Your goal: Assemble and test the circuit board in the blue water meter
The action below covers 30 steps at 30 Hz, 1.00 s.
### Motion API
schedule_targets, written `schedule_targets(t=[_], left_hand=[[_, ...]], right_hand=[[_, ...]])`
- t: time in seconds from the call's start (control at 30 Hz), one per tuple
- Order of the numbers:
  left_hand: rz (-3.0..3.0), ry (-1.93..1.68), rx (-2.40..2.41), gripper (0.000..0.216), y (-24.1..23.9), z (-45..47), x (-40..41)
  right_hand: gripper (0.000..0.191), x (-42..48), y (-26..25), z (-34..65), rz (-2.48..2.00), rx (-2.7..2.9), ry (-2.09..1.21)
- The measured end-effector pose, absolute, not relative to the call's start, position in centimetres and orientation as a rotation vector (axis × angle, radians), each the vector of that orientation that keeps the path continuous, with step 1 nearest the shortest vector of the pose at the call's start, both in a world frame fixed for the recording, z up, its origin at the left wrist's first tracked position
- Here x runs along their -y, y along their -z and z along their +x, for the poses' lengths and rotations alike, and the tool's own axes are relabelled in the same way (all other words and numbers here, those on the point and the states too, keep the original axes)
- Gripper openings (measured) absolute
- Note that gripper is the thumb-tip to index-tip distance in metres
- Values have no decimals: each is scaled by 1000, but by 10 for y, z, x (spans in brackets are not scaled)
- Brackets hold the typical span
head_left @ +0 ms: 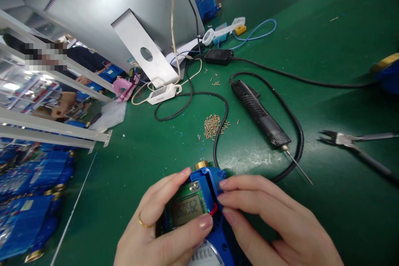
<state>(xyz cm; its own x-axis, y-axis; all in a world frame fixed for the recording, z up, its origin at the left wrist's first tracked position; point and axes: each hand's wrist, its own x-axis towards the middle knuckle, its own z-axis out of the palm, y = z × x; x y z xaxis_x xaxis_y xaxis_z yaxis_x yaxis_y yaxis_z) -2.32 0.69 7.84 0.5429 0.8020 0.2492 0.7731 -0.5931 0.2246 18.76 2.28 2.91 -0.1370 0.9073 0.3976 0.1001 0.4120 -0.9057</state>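
Observation:
A blue water meter (229, 237) with a brass threaded end is at the bottom middle, its top housing uncovered. Inside sits a green circuit board with a lit-grey display (186, 209) showing digits. My left hand (158, 220), with a ring on one finger, grips the meter from the left, thumb across the board's lower edge. A short red wire (213, 209) shows just beyond that thumb. From the right, the fingertips of my right hand (271, 212) press together against the housing's edge near the wire. The meter's lower part is hidden by my hands and the frame edge.
Beyond the meter lies a pile of small brass screws (214, 126). A black electric screwdriver (260, 112) with its cable and a pair of cutters (346, 139) lie to the right. A large monitor (102, 12) stands behind; more blue meters (34, 195) are at left, with people beyond.

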Motion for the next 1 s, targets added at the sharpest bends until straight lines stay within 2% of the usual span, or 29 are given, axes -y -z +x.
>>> schedule_targets(t=[0.13, 0.37, 0.6, 1.0], left_hand=[[2693, -496, -1399, 43, -78, -24, -8], [2618, -553, -1495, 46, -68, -23, -2], [2631, -536, -1492, 39, -73, -25, -2], [2619, -537, -1471, 44, -71, -23, -4]], right_hand=[[17, -34, -39, 190, -897, 1710, -950], [15, -40, -41, 191, -910, 1993, -801], [13, -45, -46, 189, -923, 2027, -669], [11, -55, -47, 195, -747, 2260, -595]])
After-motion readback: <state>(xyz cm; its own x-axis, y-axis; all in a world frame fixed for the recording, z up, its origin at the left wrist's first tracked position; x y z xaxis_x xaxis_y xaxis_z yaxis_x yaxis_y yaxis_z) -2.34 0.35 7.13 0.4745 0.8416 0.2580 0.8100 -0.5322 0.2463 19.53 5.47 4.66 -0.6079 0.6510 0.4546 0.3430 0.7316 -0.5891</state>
